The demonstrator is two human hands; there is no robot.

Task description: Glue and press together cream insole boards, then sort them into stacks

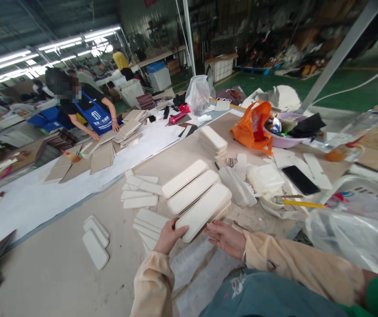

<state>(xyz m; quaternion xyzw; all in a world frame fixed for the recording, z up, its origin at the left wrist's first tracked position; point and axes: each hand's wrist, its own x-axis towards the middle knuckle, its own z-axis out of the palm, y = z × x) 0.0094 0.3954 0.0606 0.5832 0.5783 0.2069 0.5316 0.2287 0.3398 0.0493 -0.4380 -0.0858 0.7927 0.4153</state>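
Note:
My left hand [169, 237] grips the near end of a long white panel with rounded corners [205, 210], thumb on top, the other fingers hidden beside or beneath it. This panel tops a stack of similar pieces. At the stack's right side is my right hand [227, 239], palm turned up, its fingers stretched out by the lower edges; whether they touch is unclear. Directly behind lie a second rounded panel stack [193, 191] and a third [184, 178]. Left of them, smaller white strips [140, 202] are spread in overlapping groups, and more strips [151, 223] lie near my left wrist.
Scissors [231, 162], a black phone [301, 179], a yellow-handled tool [302, 203] and an orange bag [255, 125] occupy the right side. A tall panel stack [213, 141] stands farther back. Across the table, a person in a blue apron [97, 115] handles cardboard sheets [131, 127].

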